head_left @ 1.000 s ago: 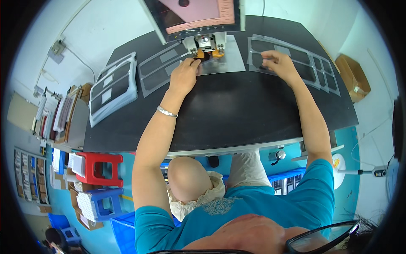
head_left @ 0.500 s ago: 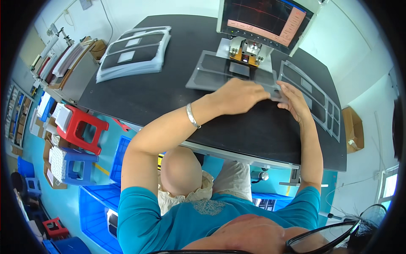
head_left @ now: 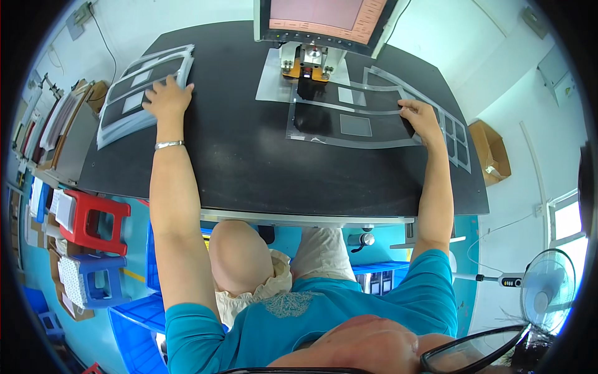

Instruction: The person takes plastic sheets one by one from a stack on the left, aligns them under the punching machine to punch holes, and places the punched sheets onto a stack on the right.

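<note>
My left hand [head_left: 168, 100] lies with its fingers spread at the right edge of a stack of clear-bordered plastic sheets [head_left: 112, 132] at the left of the table. The sheets have dark panels with pale rectangular windows. My right hand [head_left: 418, 118] pinches the right edge of a similar dark-panelled plastic sheet [head_left: 324, 128], with thumb and fingers closed on it. That sheet extends left across the table's middle, its far left part close to the yellow-and-silver fixture [head_left: 308, 65] below the monitor. More clear-bordered sheets [head_left: 458, 149] lie at the right, partly behind my right hand.
A monitor [head_left: 330, 34] stands at the back above a white base plate [head_left: 268, 87]. The black table's [head_left: 249, 168] front edge runs before my knees. Red [head_left: 103, 218] and blue [head_left: 103, 280] stools and blue bins [head_left: 134, 318] stand at the left; a cardboard box [head_left: 489, 153] sits at the right.
My left hand has left the sheet near the fixture and swung left to the stack, opening out. The right hand still grips a sheet, which now lies nearer the right. The monitor's picture has changed.
</note>
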`<state>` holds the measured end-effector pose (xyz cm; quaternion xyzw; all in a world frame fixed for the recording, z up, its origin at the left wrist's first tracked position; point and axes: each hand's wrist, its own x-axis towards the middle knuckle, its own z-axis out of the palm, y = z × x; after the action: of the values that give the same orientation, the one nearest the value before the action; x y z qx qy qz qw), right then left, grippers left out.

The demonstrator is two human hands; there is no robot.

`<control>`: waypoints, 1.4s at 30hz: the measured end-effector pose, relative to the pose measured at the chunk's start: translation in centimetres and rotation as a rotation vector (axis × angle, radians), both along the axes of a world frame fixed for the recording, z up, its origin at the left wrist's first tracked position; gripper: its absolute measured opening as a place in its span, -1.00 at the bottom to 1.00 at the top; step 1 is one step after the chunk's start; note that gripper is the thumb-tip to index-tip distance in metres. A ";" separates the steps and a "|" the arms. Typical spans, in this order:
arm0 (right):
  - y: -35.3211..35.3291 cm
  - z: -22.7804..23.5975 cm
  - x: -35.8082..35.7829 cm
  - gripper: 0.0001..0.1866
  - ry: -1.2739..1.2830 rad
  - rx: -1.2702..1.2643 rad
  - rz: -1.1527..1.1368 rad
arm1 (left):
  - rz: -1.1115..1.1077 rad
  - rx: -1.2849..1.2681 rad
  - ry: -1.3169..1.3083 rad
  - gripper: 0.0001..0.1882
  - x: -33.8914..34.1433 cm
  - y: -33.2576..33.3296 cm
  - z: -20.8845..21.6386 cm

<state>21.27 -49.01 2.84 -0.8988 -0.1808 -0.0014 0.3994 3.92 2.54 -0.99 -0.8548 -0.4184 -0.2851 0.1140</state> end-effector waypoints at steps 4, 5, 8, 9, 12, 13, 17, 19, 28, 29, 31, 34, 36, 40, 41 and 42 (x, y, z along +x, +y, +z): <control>-0.4 0.0 0.0 -0.62 0.017 0.002 -0.011 | 0.008 -0.207 0.169 -0.46 0.1 -0.4 0.7; -0.4 0.1 0.0 -0.62 0.023 0.009 -0.009 | -0.041 -0.267 0.179 -0.50 0.2 -0.5 0.9; -0.5 0.3 -0.2 -0.62 0.026 -0.001 -0.015 | -0.071 -0.214 0.145 -0.57 0.0 -0.8 1.2; -0.5 0.4 -0.3 -0.62 0.026 0.002 -0.018 | -0.074 -0.210 0.145 -0.57 0.0 -0.7 1.4; -0.5 0.3 -0.3 -0.62 0.047 0.005 -0.024 | -0.098 -0.236 0.080 -0.64 -0.1 -0.7 2.0; -0.6 0.2 -0.1 -0.62 0.041 0.012 -0.033 | -0.109 -0.219 0.051 -0.65 -0.1 -0.8 2.1; -0.2 0.2 -0.2 -0.62 0.041 0.026 -0.030 | -0.191 -0.137 -0.048 -0.55 0.0 -0.8 1.8; -0.2 0.3 -0.4 -0.62 0.047 0.034 -0.028 | -0.263 -0.123 -0.066 -0.54 0.6 -2.5 2.1; -0.4 -1.0 1.0 -0.61 0.017 0.117 -0.089 | -0.827 0.158 -0.077 -0.86 2.8 -11.3 0.5; -0.2 -1.4 1.2 -0.60 -0.029 0.123 -0.132 | -0.860 0.177 -0.082 -0.86 2.8 -11.7 0.1; -0.2 -1.9 1.6 -0.60 -0.044 0.129 -0.133 | -0.855 0.147 -0.019 -0.81 2.9 -12.2 0.0; -0.5 -2.5 2.2 -0.60 -0.067 0.147 -0.144 | -0.876 0.153 -0.009 -0.81 3.1 -12.3 -0.3; -0.6 -2.7 2.3 -0.60 -0.073 0.157 -0.154 | -0.902 0.185 -0.062 -0.87 3.1 -12.1 -0.4; -0.1 -2.7 2.1 -0.61 -0.101 0.123 -0.150 | -0.903 0.161 -0.050 -0.85 3.0 -11.9 -0.6; -0.1 -2.6 2.0 -0.61 -0.107 0.117 -0.148 | -0.904 0.155 -0.048 -0.84 3.1 -11.8 -0.6; -0.2 -2.6 2.0 -0.61 -0.107 0.117 -0.149 | -0.905 0.155 -0.048 -0.84 3.1 -11.9 -0.5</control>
<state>23.28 -49.18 0.27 -0.8836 -0.1342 -0.0896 0.4396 6.98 -9.34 -1.51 -0.9336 0.0171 -0.3565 0.0316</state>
